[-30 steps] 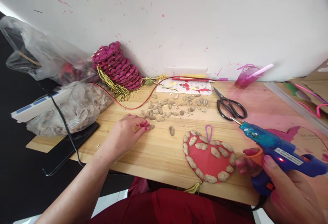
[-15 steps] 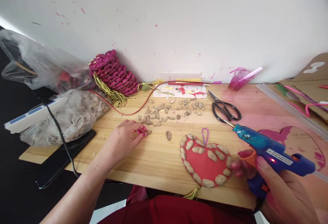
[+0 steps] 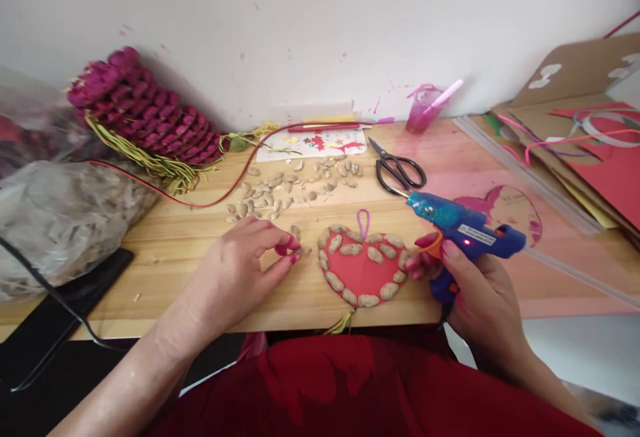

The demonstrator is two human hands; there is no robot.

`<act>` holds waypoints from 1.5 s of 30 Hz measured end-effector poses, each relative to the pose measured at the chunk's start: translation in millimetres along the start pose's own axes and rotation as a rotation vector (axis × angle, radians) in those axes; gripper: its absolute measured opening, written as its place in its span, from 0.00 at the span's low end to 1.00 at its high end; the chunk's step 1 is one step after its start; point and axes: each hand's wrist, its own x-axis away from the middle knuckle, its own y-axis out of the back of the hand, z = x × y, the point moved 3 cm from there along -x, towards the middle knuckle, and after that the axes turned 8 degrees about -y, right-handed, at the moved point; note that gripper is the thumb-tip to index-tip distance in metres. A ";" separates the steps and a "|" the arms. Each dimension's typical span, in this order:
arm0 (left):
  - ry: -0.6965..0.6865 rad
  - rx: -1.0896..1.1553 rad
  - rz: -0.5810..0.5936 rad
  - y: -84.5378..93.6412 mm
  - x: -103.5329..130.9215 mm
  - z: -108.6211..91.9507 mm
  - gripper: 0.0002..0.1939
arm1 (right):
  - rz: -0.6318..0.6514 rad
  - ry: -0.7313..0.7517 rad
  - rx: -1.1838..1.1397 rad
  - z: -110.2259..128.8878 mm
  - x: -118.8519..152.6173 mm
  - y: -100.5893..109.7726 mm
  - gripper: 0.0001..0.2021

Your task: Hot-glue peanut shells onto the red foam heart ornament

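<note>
My left hand [image 3: 250,257] pinches a peanut [image 3: 303,251] between thumb and fingertips, just left of a red heart [image 3: 363,273]. Unshelled peanuts line the heart's edge, and several more lie inside its upper part. A purple loop [image 3: 363,223] stands at its top notch, and a yellow-green tassel [image 3: 343,323] hangs from its tip. My right hand [image 3: 475,290] grips a blue glue gun [image 3: 465,227] by the handle, fingers at the orange trigger. A small red light glows on the gun, whose nozzle points left toward black scissors [image 3: 400,169]. Loose peanuts [image 3: 275,190] are scattered behind my left hand.
A magenta peanut-like bundle [image 3: 150,113] leans against the wall. Plastic bags [image 3: 65,223] lie at left beside a black flat object [image 3: 75,310]. A cup of pink paint [image 3: 424,113] stands behind the scissors. Cardboard and red sheets [image 3: 605,157] are at right.
My left hand has moved right with the peanut, nearer the heart. My right hand still holds the glue gun. The camera view has shifted right.
</note>
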 end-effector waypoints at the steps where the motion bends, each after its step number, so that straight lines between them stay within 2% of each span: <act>1: -0.041 0.017 0.017 -4.5 -4.6 -9.5 0.05 | 0.009 0.004 -0.005 0.2 -0.2 -0.6 0.12; 4: -0.132 0.041 0.073 -18.6 -16.0 -31.8 0.03 | 0.047 0.032 -0.008 0.9 -0.1 -1.4 0.11; 7: -0.152 0.008 0.129 -31.0 -23.0 -42.3 0.03 | 0.070 0.045 -0.024 1.9 1.2 -1.6 0.10; 13: -0.138 -0.053 0.213 -44.8 -26.9 -45.7 0.05 | 0.111 0.021 -0.059 1.9 2.5 -1.5 0.11; 22: -0.140 -0.081 0.232 -49.5 -27.7 -44.6 0.04 | 0.128 0.047 -0.053 3.5 3.3 -2.2 0.11; 25: -0.142 -0.069 0.232 -46.8 -27.6 -45.1 0.04 | 0.118 0.047 -0.047 4.6 4.0 -2.3 0.11; 28: -0.141 -0.040 0.175 -36.6 -28.3 -41.3 0.06 | 0.109 0.046 -0.035 4.4 3.9 -2.0 0.12; 32: -0.102 -0.049 0.067 -17.5 -28.2 -24.1 0.09 | 0.100 0.035 -0.028 2.4 3.0 -0.9 0.11; 38: 0.000 -0.152 -0.006 2.0 -23.9 -0.2 0.15 | 0.094 0.055 -0.033 1.7 1.8 -0.1 0.09; 41: -0.006 -0.157 -0.003 2.7 -22.9 2.7 0.16 | 0.105 0.095 -0.027 1.8 0.5 -0.7 0.09; 45: -0.105 -0.102 0.019 -8.0 -21.8 -1.1 0.12 | 0.103 0.108 -0.030 1.2 -0.4 -1.2 0.10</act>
